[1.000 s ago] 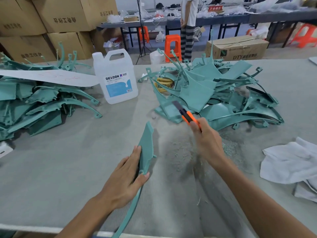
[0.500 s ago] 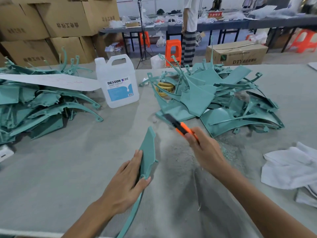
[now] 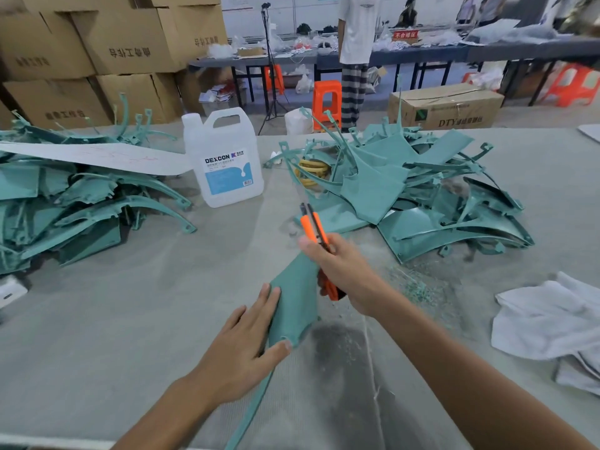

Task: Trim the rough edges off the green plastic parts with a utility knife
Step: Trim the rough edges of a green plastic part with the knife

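A heap of green parts (image 3: 81,203) lies left on the table (image 3: 97,319), a DEXCON jug (image 3: 224,160) beside it. At centre the left hand (image 3: 242,349) pinches the green plastic part (image 3: 293,300) between fingers and thumb. The right hand (image 3: 347,271) grips the orange utility knife (image 3: 313,227) at the part's far end

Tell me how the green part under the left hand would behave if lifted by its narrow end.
The green part is thin and tapers to a narrow strip, so it probably flexes. Likely light, being a thin plastic shell.
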Demonstrator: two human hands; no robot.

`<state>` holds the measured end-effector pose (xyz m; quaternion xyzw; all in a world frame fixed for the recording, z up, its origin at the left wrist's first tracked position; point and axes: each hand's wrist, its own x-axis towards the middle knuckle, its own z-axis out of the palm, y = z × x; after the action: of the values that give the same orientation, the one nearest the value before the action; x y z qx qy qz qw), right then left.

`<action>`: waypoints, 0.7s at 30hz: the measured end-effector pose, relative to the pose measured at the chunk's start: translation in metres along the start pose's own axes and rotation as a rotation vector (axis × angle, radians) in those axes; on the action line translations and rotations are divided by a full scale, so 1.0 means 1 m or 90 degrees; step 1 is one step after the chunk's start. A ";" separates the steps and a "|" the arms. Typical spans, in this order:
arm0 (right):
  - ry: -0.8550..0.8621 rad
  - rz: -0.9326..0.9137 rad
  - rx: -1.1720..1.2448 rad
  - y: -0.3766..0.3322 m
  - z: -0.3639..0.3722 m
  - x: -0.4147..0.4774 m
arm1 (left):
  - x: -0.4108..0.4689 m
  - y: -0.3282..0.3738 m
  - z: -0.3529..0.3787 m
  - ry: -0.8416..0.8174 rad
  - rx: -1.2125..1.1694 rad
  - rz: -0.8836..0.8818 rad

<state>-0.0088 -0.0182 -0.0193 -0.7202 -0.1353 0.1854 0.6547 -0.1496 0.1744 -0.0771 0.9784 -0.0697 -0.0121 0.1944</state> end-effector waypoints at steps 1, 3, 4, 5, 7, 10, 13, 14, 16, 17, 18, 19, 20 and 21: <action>-0.015 0.018 0.024 -0.002 0.004 0.001 | 0.001 0.000 -0.003 -0.016 0.013 0.001; -0.003 0.047 0.076 -0.002 0.005 0.000 | 0.003 0.001 -0.012 -0.047 0.051 -0.008; 0.012 0.054 0.100 -0.001 0.002 -0.002 | 0.003 0.002 -0.017 -0.062 0.072 -0.013; 0.030 0.053 0.116 0.000 -0.001 -0.005 | 0.004 0.003 -0.024 -0.074 0.076 -0.015; 0.069 0.037 0.127 -0.001 -0.013 -0.011 | 0.000 0.002 -0.047 -0.069 -0.011 -0.036; 0.120 0.010 0.104 -0.007 -0.041 -0.023 | -0.021 -0.014 -0.100 0.030 -0.105 -0.093; 0.179 -0.003 0.108 -0.010 -0.062 -0.035 | -0.044 -0.023 -0.146 0.248 -0.063 -0.168; 0.189 -0.006 0.120 -0.010 -0.064 -0.038 | -0.047 -0.017 -0.148 0.335 -0.072 -0.158; 0.191 -0.008 0.156 -0.010 -0.059 -0.043 | -0.046 0.018 -0.131 0.401 -0.123 -0.110; 0.189 -0.008 0.172 -0.010 -0.055 -0.046 | -0.041 0.040 -0.116 0.377 -0.127 -0.067; 0.186 -0.006 0.182 -0.011 -0.051 -0.048 | -0.033 0.058 -0.098 0.319 -0.118 -0.024; 0.180 -0.001 0.190 -0.012 -0.046 -0.051 | -0.023 0.072 -0.079 0.251 -0.107 0.015; 0.171 0.005 0.195 -0.012 -0.042 -0.054 | -0.012 0.082 -0.062 0.189 -0.104 0.038; 0.158 0.011 0.199 -0.012 -0.038 -0.057 | 0.001 0.088 -0.049 0.150 -0.113 0.043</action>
<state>-0.0427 -0.0755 0.0007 -0.6280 -0.0168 0.1195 0.7688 -0.1577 0.1121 0.0014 0.9491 -0.0778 0.1032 0.2874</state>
